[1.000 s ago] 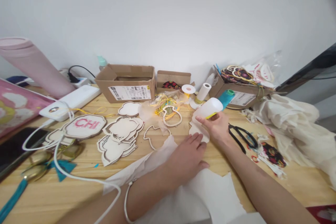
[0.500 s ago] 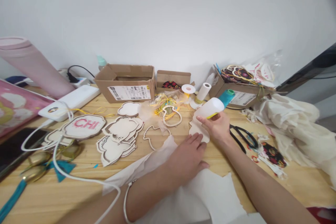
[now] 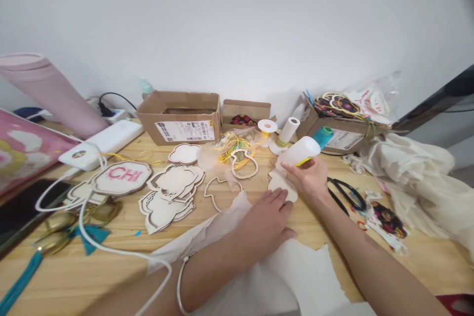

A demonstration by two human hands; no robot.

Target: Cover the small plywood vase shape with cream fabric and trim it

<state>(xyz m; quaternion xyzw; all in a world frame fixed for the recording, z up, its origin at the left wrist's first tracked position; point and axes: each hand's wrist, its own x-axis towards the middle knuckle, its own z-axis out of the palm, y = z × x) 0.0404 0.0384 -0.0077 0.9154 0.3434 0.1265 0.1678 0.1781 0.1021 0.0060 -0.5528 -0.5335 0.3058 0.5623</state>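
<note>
A white glue-type bottle (image 3: 304, 150) with a bit of yellow label is gripped in my right hand (image 3: 310, 178). It is tilted, its lower end over the upper part of a white gourd-shaped piece (image 3: 277, 180). My left hand (image 3: 268, 215) lies flat, its fingertips on the lower edge of that piece. Beneath the left hand and forearm spreads white cloth (image 3: 311, 269). To the left are a thin gourd-shaped wooden frame (image 3: 244, 175) and a second open frame (image 3: 211, 197). Where the bottle's tip meets the piece is hard to see.
Stacked wooden frames (image 3: 172, 185) and a "CHI" plaque (image 3: 122, 177) lie left. Behind stand a cardboard box (image 3: 148, 121), a thread spool (image 3: 267, 126) and a teal thread cone (image 3: 323, 137). Black-handled scissors (image 3: 350, 192) and cream cloth (image 3: 411, 168) are right. A white cable (image 3: 111, 251) crosses my left forearm.
The whole view has shifted very slightly, so things appear a little further right. The bottle has barely moved over the gourd-shaped piece, and my left hand stays in place.
</note>
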